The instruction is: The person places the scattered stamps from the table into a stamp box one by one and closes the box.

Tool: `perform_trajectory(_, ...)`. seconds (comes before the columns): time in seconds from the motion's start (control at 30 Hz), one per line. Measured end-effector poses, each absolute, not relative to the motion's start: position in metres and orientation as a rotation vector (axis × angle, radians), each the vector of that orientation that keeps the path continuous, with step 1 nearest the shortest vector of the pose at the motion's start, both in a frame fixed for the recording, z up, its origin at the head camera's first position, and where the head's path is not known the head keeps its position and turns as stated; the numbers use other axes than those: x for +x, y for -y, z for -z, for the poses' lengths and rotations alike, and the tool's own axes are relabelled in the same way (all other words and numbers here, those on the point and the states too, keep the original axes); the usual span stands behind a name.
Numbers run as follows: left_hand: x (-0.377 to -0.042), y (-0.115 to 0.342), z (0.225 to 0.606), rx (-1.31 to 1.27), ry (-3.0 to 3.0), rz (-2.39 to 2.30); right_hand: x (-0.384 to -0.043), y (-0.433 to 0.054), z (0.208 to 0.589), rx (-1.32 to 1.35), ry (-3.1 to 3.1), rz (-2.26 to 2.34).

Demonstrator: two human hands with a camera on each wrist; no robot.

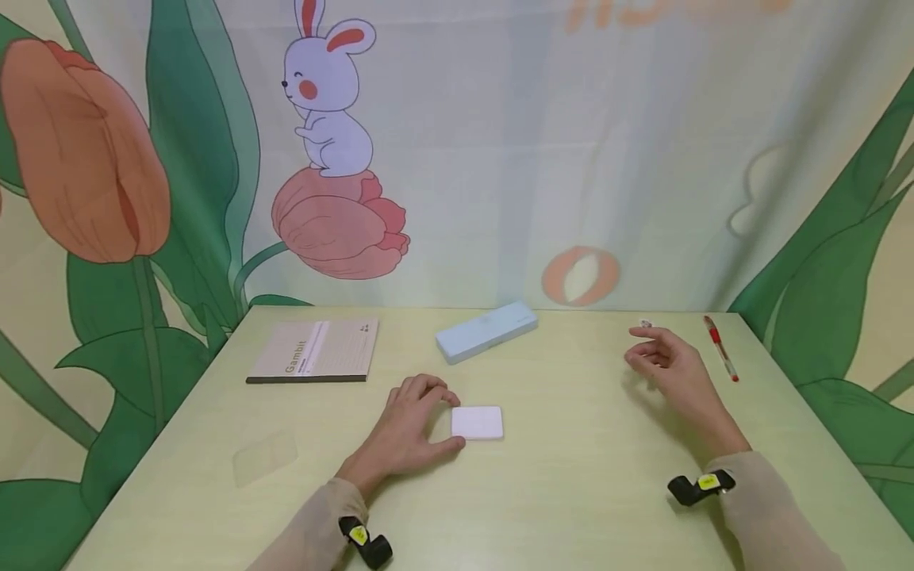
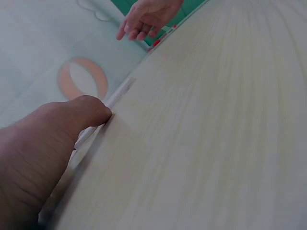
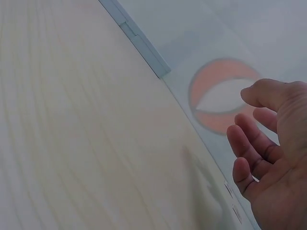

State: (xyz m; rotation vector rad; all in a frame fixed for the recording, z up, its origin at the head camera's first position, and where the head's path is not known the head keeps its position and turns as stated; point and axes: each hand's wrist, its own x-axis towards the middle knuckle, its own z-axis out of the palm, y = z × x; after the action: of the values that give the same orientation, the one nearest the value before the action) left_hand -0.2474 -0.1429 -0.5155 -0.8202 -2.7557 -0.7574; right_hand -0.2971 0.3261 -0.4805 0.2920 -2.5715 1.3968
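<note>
A flat white rectangular block with rounded corners (image 1: 478,423), like a small stack of cards, lies on the table. My left hand (image 1: 410,428) holds its left end between thumb and fingers. In the left wrist view, the thumb (image 2: 91,112) touches the edge of the white block (image 2: 120,93). Over the right part of the table hovers my right hand (image 1: 667,373), fingers loosely bent and nothing in them. A small whitish item (image 1: 646,323) just beyond that hand is too small to make out. To its right lies a red pen (image 1: 721,349).
A light blue pencil case (image 1: 485,331) lies at the back middle. The notebook (image 1: 314,350) with a dark spine is at the back left. A clear plastic piece (image 1: 265,458) lies at the front left. Behind the table's back edge hangs a printed curtain (image 1: 485,159).
</note>
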Motion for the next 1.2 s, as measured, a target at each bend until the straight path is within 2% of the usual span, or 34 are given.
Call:
perform_trajectory(0.37,-0.247,0.143,0.517,-0.815,2.744,0.793,-0.309,-0.351,0.474,0.245,2.493,-1.376)
perform_trajectory(0.7,-0.248,0.145,0.515,-0.814,2.751,0.775,-0.336,-0.364,0.468,0.153,2.618,-1.307)
perform_trajectory(1.2,-0.246,0.145,0.515,-0.813,2.736,0.792,-0.37,-0.391,0.479,0.2,2.816,-1.299)
